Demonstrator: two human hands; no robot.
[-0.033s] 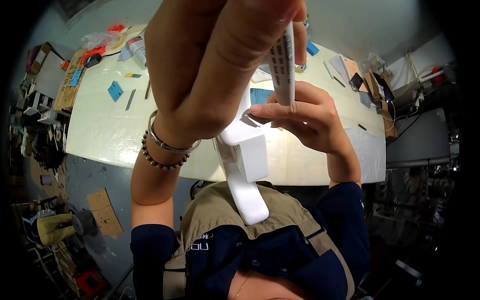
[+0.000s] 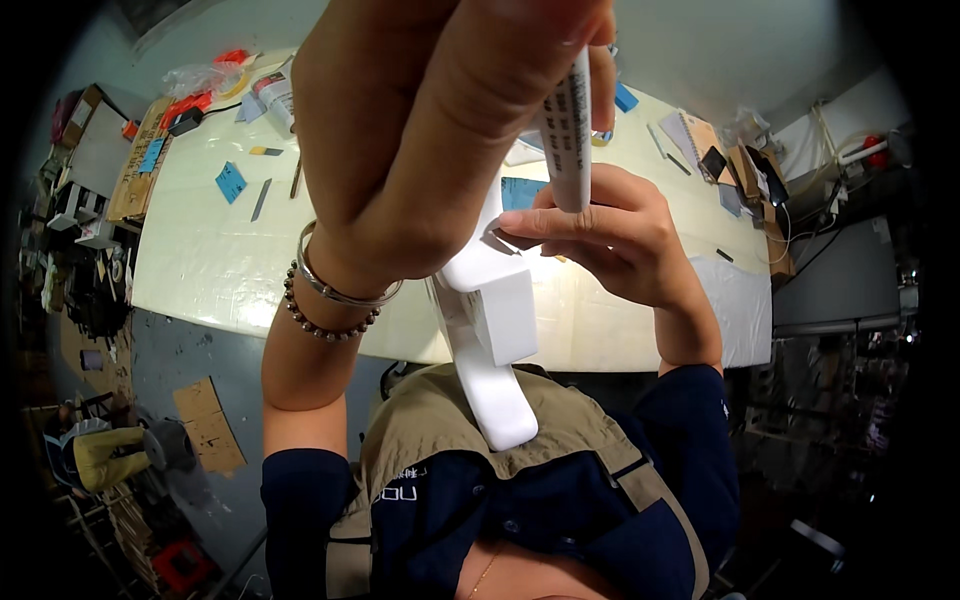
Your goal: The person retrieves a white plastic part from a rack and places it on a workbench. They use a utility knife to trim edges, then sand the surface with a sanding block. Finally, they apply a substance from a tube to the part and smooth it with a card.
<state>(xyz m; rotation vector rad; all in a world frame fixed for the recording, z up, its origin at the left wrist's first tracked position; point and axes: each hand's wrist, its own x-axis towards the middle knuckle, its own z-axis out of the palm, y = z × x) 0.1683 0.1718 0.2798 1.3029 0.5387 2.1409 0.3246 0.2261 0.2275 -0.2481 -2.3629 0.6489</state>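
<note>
Close up, my left hand (image 2: pixel 450 130) is closed round a white tapered rod (image 2: pixel 568 140) with small grey print, its rounded end pointing down. Whether the rod belongs to the long white plastic piece (image 2: pixel 505 310) below cannot be told. That piece has a boxy block on its side and slants from under my left palm to the apron, where its lower end (image 2: pixel 502 420) rests or hovers. My right hand (image 2: pixel 620 225) is closed, pinching a thin folded grey strip (image 2: pixel 503 240), perhaps sandpaper, against the white piece's side. My left palm hides the white piece's upper part.
A covered worktable (image 2: pixel 200 270) stretches ahead. On its left lie a blue sheet (image 2: pixel 230 182), a thin blade-like strip (image 2: pixel 261 200) and red tools (image 2: pixel 185 108). Another blue sheet (image 2: pixel 522 190) lies behind my hands. Notebooks (image 2: pixel 698 135) and boxes crowd the right edge.
</note>
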